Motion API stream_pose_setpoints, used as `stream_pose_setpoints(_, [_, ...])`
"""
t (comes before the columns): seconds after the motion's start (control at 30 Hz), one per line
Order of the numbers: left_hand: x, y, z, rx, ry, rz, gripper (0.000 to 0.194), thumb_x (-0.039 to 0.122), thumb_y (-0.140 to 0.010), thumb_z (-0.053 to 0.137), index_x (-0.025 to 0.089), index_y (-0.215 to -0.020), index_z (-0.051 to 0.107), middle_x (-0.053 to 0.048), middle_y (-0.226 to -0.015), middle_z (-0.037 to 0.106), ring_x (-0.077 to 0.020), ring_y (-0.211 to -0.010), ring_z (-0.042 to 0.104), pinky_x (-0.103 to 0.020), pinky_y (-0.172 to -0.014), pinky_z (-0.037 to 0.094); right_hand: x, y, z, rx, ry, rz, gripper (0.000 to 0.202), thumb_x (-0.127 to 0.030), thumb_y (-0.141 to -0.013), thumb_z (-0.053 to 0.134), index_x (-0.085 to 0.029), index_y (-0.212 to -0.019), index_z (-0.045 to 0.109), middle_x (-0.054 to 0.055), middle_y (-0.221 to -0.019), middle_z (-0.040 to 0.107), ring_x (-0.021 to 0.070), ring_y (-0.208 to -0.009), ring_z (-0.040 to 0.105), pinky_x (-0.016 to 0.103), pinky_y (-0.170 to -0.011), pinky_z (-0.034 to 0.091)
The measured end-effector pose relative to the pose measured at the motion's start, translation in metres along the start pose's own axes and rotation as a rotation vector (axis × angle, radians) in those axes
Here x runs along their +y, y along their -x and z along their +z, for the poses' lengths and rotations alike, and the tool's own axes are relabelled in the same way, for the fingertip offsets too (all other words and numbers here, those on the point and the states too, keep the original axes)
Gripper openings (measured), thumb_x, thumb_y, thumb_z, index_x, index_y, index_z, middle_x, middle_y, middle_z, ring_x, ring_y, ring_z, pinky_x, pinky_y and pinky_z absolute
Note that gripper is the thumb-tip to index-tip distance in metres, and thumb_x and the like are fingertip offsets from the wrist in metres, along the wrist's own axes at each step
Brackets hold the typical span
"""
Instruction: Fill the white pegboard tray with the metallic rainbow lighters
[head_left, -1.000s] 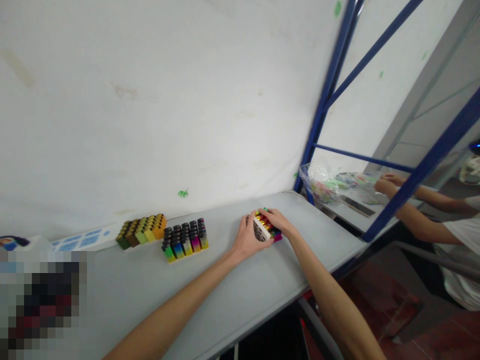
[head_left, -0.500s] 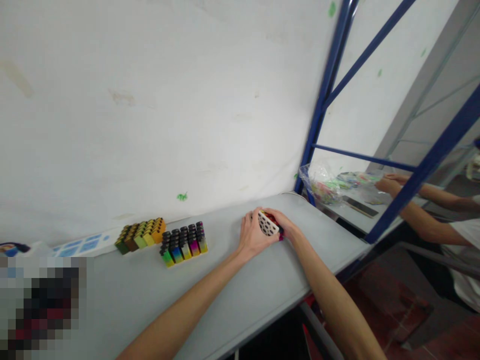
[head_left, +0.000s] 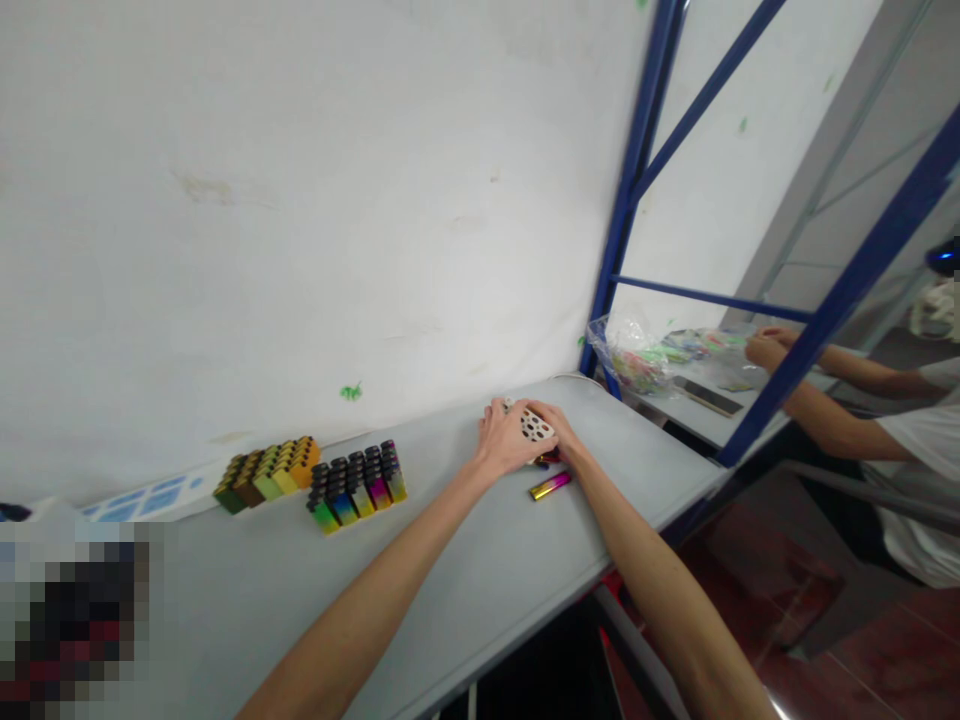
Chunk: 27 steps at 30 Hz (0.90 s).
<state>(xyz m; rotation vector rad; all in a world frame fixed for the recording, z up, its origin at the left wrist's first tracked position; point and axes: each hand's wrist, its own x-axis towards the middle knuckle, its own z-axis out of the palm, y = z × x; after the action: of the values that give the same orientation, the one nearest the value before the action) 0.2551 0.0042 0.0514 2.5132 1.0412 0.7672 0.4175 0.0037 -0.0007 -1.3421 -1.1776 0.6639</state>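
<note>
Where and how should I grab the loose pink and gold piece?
Probably pinch the pink and gold piece across its long sides at mid-length, coming from the near side: it lies flat, and the white holed tray and right hand are beyond it.

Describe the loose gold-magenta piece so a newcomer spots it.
On the grey table, find the left hand and right hand at the white holed block. Just nearer the camera lies the loose piece, shiny, gold at its left end, magenta at its right. Unlike the black-topped pieces packed in rows further left, it lies flat, outside any row.
</note>
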Motion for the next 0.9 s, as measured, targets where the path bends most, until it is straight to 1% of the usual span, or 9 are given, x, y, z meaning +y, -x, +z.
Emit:
stream_pose_setpoints(0.07, [-0.003,0.004,0.001,0.016,0.015,-0.001,0.069,0.060,-0.072,0.078,0.029,-0.130,0.059,-0.011,-0.123,0.049,-0.0357,-0.117,0.054,-0.048,-0.103,0.044,0.004,0.000,0.001,-0.002,-0.014,-0.012,0.037,-0.048,-0.078,0.055,-0.016,-0.088,0.072,0.006,-0.094,0.074,0.0209,-0.091,0.062,0.031,-0.087,0.048])
stream_pose_setpoints(0.23, [-0.017,0.019,0.008,0.105,0.094,0.044,0.067,0.054,-0.070,0.082,0.026,-0.126,0.058,-0.010,-0.123,0.045,-0.0322,-0.120,0.052,-0.045,-0.107,0.044,0.014,0.000,0.002,-0.015,0.011,-0.037,0.041,-0.055,-0.080,0.059,-0.016,-0.076,0.072,0.002,-0.076,0.069,0.0183,-0.075,0.059,0.029,-0.073,0.046])
stream_pose_setpoints(0.33, [-0.025,0.028,0.012,0.162,0.139,0.086,0.068,0.050,-0.070,0.083,0.025,-0.127,0.056,-0.008,-0.125,0.042,-0.0312,-0.126,0.048,-0.044,-0.112,0.041,0.019,0.000,0.002,-0.026,0.042,-0.053,0.043,-0.055,-0.082,0.060,-0.015,-0.078,0.075,0.002,-0.073,0.069,0.0175,-0.071,0.058,0.028,-0.070,0.045])
stream_pose_setpoints(0.4, [-0.030,0.034,0.014,0.179,0.166,0.094,0.069,0.046,-0.070,0.084,0.025,-0.128,0.054,-0.009,-0.127,0.040,-0.0317,-0.130,0.045,-0.044,-0.115,0.039,0.021,0.000,0.002,-0.035,0.066,-0.061,0.043,-0.055,-0.083,0.061,-0.015,-0.080,0.076,0.001,-0.073,0.069,0.0175,-0.070,0.058,0.027,-0.068,0.045])
stream_pose_setpoints(0.53, [-0.040,0.046,0.017,0.163,0.208,0.074,0.067,0.040,-0.068,0.085,0.024,-0.125,0.054,-0.008,-0.127,0.036,-0.0314,-0.131,0.045,-0.044,-0.117,0.039,0.019,0.001,0.001,-0.036,0.140,-0.085,0.042,-0.053,-0.084,0.061,-0.015,-0.078,0.077,0.001,-0.069,0.068,0.0170,-0.066,0.058,0.026,-0.062,0.043])
stream_pose_setpoints(0.7, [-0.047,0.055,0.019,0.147,0.225,0.082,0.066,0.042,-0.067,0.086,0.023,-0.122,0.054,-0.008,-0.128,0.034,-0.0325,-0.133,0.043,-0.045,-0.118,0.038,0.013,0.000,-0.004,-0.043,0.210,-0.107,0.039,-0.049,-0.084,0.060,-0.015,-0.073,0.075,0.001,-0.065,0.065,0.0163,-0.064,0.056,0.025,-0.060,0.041])
stream_pose_setpoints(0.9, [-0.053,0.064,0.008,0.120,0.220,0.063,0.065,0.042,-0.068,0.086,0.024,-0.123,0.054,-0.008,-0.129,0.034,-0.0332,-0.137,0.039,-0.045,-0.118,0.037,0.014,-0.002,-0.005,-0.029,0.273,-0.116,0.039,-0.047,-0.083,0.057,-0.014,-0.073,0.074,0.001,-0.064,0.065,0.0162,-0.063,0.056,0.025,-0.060,0.041])
